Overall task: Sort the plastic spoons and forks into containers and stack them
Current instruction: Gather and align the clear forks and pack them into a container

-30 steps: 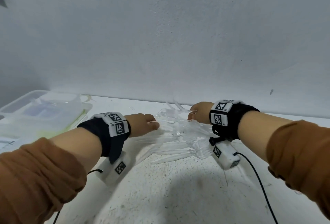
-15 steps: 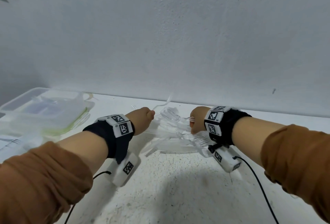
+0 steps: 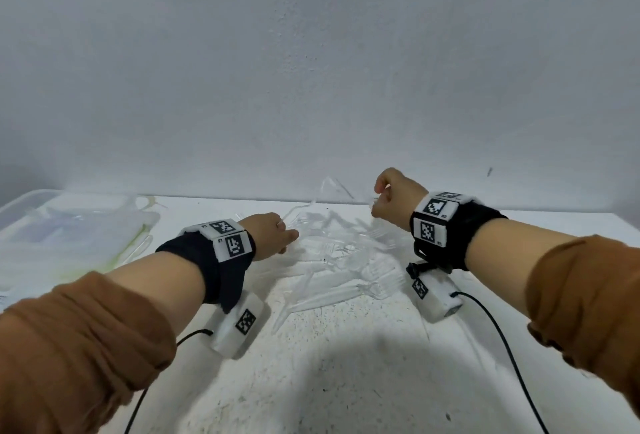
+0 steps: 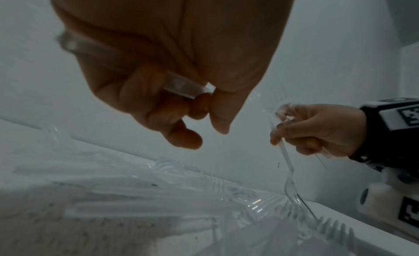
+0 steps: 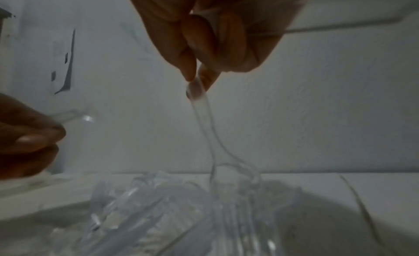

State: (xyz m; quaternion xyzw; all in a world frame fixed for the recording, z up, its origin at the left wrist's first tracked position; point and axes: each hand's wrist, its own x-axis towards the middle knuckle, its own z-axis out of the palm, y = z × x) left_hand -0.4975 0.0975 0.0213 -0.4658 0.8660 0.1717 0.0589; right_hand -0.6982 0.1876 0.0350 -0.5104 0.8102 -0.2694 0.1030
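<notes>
Entry: sorting clear cutlery, pile taken as landmark.

My right hand is raised above the pile's far right edge, fingers curled, thumb and forefinger pinching the handle end of one clear fork. In the left wrist view it hangs tines down, tips just over the heap. I hold it by the very end so the head swings free of its neighbours; tangled tines would otherwise drag others up with it. Which kind it is reads poorly in my right wrist view, being blurred.

My left hand sits low at the pile's left edge, fingers curled in, thumb and fingertips closed on a flat clear handle. Its other end is out of sight, so spoon or fork: cannot tell.

The containers, translucent tubs, stand well left of the pile on the white table, near the wall. Contents too hazy to read.

Judgement: early in the task; most pieces are unsorted. Next, each held piece goes leftward to its own tub. Risk: clear plastic on white makes misidentifying easy.
</notes>
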